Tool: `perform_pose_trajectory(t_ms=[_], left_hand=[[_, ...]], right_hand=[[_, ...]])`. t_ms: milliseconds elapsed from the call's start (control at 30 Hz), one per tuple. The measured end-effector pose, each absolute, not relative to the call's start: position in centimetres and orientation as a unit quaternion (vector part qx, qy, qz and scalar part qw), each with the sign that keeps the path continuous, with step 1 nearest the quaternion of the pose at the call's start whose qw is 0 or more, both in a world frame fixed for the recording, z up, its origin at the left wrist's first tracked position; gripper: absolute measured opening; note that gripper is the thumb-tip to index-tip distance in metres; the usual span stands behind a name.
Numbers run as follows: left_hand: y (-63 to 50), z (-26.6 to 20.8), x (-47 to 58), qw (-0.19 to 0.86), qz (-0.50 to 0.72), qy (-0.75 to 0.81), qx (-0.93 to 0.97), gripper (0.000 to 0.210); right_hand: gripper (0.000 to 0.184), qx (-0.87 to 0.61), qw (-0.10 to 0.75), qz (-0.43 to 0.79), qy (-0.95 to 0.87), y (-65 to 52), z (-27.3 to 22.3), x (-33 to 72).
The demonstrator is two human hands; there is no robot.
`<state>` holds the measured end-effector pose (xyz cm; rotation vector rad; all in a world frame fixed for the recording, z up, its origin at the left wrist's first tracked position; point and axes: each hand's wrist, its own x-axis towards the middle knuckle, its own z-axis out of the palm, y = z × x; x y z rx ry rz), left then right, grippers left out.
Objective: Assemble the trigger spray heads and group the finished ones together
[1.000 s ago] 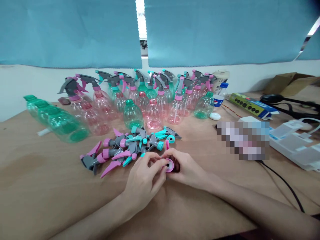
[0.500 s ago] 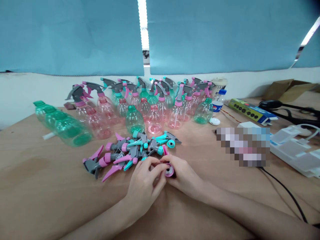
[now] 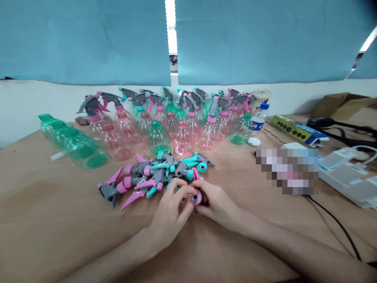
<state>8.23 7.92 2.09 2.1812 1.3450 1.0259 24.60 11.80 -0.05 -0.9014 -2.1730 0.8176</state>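
Between my hands is a trigger spray head (image 3: pixel 196 197), its pink collar tilted so the open underside faces me. My right hand (image 3: pixel 219 202) is closed round its grey body, which the fingers mostly hide; a pink part shows above them. My left hand (image 3: pixel 171 210) pinches the collar's rim from the left with thumb and fingers. Just beyond my hands lies a pile of loose spray heads (image 3: pixel 157 175), grey with pink or turquoise collars and triggers. Behind the pile stand an open green bottle (image 3: pixel 159 138) and an open pink bottle (image 3: pixel 183 138).
Several bottles with spray heads fitted (image 3: pixel 191 122) stand along the wall. Green bottles (image 3: pixel 84 151) lie at the left. On the right are a Pepsi-labelled bottle (image 3: pixel 257 124), a white oval object (image 3: pixel 253 141), a long box (image 3: pixel 297 129), a white plastic tray (image 3: pixel 347 177) and a black cable (image 3: pixel 332 222).
The spray head's collar has shifted slightly left and turned a little between my fingers. Both hands keep their hold. The view has moved slightly.
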Motion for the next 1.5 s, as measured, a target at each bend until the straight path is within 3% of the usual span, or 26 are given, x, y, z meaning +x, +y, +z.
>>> perform_pose_trajectory(t_ms=[533,933,1267,1500], left_hand=[[8.2,2.2,8.3,0.216,0.368,0.459,0.78,0.017],[8.8,2.9,7.6,0.133,0.25,0.438,0.853,0.011],[9.4,3.6,6.8,0.106,0.194,0.41,0.885,0.009],[9.9,3.7,6.1,0.08,0.176,0.383,0.903,0.019]], right_hand=[[0.021,-0.314,0.325,0.32,-0.833,11.7,0.2,24.8],[0.033,-0.316,0.327,0.316,-0.833,11.8,-0.4,24.9],[0.029,-0.334,0.345,0.329,-0.813,11.9,-0.4,24.9],[0.025,-0.331,0.344,0.335,-0.812,11.8,-0.1,25.0]])
